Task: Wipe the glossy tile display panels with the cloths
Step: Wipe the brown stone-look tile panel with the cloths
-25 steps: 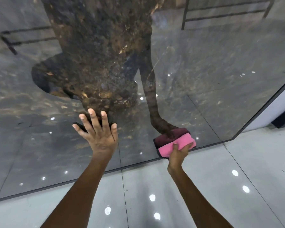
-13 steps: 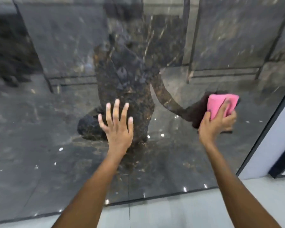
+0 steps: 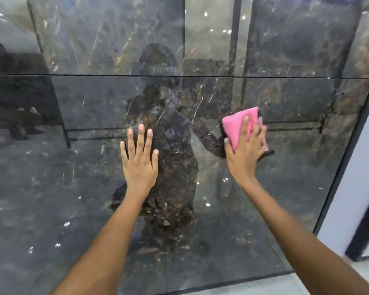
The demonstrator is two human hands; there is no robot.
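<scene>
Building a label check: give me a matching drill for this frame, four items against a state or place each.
Items:
1. left hand
2. right hand
3. pink cloth
4. horizontal panel seam

States:
A. runs across above both hands
B. pressed against the tile panel under a hand
C. flat on the panel, holding nothing
D. spread over the cloth

Pairs: 1-C, 2-D, 3-B, 4-A

Two bare forearms, no sleeves, short nails

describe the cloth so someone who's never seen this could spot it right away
Start at the big dark marble-look panel filling the view, below its horizontal seam. On its right side the right hand presses a folded cloth against it. It is the only bright pink thing there.
</scene>
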